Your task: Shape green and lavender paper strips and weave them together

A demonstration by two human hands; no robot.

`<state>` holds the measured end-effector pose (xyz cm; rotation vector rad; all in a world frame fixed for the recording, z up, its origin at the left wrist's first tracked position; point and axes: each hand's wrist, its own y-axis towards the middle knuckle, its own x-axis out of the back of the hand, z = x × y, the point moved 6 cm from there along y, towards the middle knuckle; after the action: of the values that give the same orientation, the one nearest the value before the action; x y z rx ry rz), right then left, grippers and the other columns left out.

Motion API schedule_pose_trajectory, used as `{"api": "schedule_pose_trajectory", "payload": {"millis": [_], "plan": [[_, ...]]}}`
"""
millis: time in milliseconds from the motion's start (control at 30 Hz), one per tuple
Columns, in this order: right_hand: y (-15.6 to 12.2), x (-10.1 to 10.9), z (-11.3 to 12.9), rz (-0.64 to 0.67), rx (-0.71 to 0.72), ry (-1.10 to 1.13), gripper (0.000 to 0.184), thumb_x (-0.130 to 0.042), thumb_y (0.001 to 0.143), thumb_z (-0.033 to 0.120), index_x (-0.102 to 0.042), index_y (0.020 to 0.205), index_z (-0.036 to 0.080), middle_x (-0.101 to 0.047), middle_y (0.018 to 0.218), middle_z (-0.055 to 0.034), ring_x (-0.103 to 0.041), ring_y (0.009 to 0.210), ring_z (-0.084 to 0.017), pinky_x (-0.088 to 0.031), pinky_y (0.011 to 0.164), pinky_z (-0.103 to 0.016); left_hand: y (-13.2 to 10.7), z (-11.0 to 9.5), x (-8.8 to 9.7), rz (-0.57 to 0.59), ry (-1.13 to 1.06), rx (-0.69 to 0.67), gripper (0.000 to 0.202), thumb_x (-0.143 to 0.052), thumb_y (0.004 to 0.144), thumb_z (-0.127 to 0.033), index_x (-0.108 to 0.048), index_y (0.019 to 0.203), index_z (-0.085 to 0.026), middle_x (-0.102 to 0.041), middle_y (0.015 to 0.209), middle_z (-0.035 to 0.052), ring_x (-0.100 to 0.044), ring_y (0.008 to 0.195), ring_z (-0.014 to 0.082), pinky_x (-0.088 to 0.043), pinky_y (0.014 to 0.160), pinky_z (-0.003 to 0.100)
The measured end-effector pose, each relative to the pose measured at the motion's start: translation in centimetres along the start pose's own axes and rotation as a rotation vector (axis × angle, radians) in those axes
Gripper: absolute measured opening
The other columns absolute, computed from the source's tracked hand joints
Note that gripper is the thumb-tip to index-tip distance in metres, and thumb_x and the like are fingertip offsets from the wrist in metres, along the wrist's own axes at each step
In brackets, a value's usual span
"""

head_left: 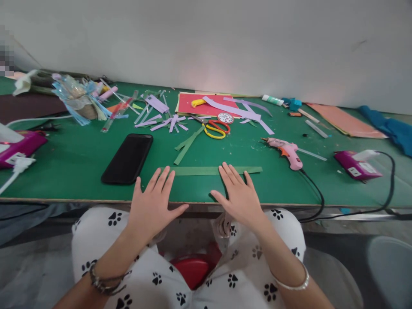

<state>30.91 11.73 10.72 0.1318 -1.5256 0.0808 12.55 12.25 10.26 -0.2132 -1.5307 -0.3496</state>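
Note:
A long green paper strip [196, 171] lies flat along the front of the green table. My left hand [152, 201] is open, its fingers spread, with the fingertips at the strip's left end. Fingers apart, my right hand [240, 195] rests open with its fingertips on the right part of the strip. Just beyond the strip are shorter green paper pieces [189, 146] and scissors [215, 128] with red and yellow handles. A black phone [128, 159] lies to the left of my left hand. Right of my right hand is a pink glue gun [286, 151].
Purple paper strips [157, 104] lie scattered at the back, some on red paper sheets [188, 103]. A ruler [117, 112] is at back left, near a blue tassel-like bundle [80, 98]. Purple power sockets [355, 165] stand at both sides. The glue gun's cord [317, 186] hangs over the front edge.

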Motion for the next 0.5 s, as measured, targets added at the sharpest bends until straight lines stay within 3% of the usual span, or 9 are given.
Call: {"api": "schedule_pose_trajectory", "payload": {"millis": [300, 500], "plan": [[-2.5, 0.4, -6.8, -0.114, -0.205, -0.075, 0.058, -0.021, 0.086, 0.048, -0.034, 0.133, 0.017, -0.033, 0.140, -0.0050, -0.033, 0.127, -0.022, -0.024, 0.102, -0.048, 0.1, 0.0, -0.1, 0.000, 0.030, -0.005, 0.075, -0.031, 0.078, -0.056, -0.031, 0.134, -0.007, -0.026, 0.141, 0.0117, -0.027, 0.129, 0.0313, -0.020, 0.100, 0.059], [-2.7, 0.5, -7.5, -0.091, -0.245, -0.066, 0.057, -0.023, 0.086, 0.045, -0.034, 0.133, 0.017, -0.033, 0.140, -0.0050, -0.031, 0.128, -0.021, -0.025, 0.102, -0.048, 0.1, 0.1, 0.3, -0.020, 0.026, -0.033, 0.076, -0.025, 0.079, -0.059, -0.035, 0.132, -0.006, -0.031, 0.139, 0.0140, -0.031, 0.127, 0.0326, -0.018, 0.101, 0.059]]}}
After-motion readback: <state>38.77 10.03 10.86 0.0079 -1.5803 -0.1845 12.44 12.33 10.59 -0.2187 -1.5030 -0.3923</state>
